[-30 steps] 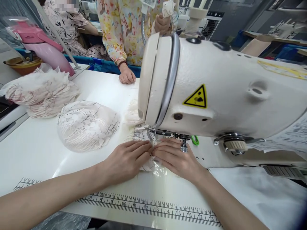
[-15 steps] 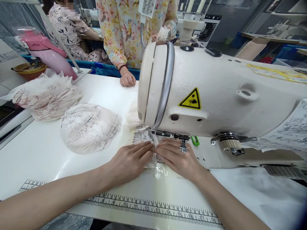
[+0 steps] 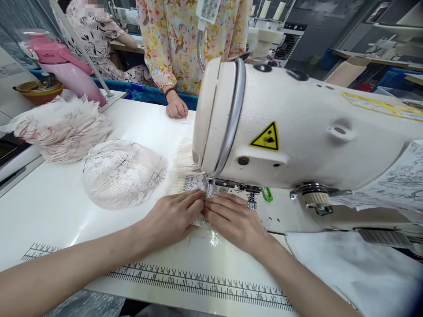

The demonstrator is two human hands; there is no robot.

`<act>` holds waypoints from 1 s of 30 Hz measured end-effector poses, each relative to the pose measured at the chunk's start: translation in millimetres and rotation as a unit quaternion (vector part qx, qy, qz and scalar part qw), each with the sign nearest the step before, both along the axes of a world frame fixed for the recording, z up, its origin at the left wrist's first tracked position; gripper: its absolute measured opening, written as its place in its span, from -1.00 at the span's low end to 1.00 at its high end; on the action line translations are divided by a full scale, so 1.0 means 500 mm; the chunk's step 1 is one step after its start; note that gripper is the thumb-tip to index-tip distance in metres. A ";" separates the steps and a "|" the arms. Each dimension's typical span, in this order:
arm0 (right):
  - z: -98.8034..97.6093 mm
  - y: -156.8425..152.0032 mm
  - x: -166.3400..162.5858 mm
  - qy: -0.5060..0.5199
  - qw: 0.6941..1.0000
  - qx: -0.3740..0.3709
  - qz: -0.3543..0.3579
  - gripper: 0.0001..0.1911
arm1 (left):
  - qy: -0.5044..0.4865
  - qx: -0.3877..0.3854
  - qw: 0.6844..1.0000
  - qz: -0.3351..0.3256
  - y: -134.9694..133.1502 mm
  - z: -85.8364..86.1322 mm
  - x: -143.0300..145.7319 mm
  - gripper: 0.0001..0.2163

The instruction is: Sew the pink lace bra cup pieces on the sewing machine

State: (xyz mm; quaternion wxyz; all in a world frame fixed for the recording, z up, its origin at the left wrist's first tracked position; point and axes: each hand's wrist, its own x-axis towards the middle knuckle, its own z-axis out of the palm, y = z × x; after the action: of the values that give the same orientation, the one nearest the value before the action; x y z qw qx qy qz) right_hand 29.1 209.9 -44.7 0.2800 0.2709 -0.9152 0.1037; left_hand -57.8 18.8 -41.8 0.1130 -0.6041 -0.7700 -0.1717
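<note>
My left hand (image 3: 172, 218) and my right hand (image 3: 233, 220) lie flat, side by side, on a small piece of white lace fabric (image 3: 194, 182) on the table. Fingers of both are stretched out and pressed down on the lace, their tips nearly touching just in front of the presser foot (image 3: 211, 187) of a cream sewing machine (image 3: 297, 127). The lace runs under the machine head, and a fringed part of it shows behind the foot.
A rounded lace piece (image 3: 122, 174) and a heap of pale fabric (image 3: 59, 127) lie at the left. A printed ruler (image 3: 198, 284) edges the white table. Another person's hand (image 3: 176, 108) rests on the far edge; a pink jug (image 3: 62, 66) stands far left.
Both hands have slid a little to the left and nearer to me with the lace, and my right hand's fingers have drawn back from under the screw.
</note>
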 end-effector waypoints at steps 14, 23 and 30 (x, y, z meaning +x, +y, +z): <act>-0.017 -0.004 -0.012 0.008 0.999 0.008 -0.033 -0.77 | -0.009 -0.011 0.999 0.038 0.006 0.000 -0.014 -0.68; -0.023 0.005 -0.005 -0.011 0.998 0.016 -0.053 -0.74 | 0.003 -0.013 0.999 0.050 0.009 -0.005 -0.010 -0.79; -0.021 0.013 -0.012 -0.016 0.999 -0.003 -0.049 -0.79 | 0.041 -0.018 0.998 0.042 0.012 -0.012 -0.010 -0.66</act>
State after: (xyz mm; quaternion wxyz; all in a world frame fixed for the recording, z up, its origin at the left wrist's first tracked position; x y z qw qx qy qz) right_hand 22.9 216.4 -55.2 0.2710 0.2233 -0.9313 0.0965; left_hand -62.8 24.7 -47.9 0.1401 -0.5796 -0.7925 -0.1280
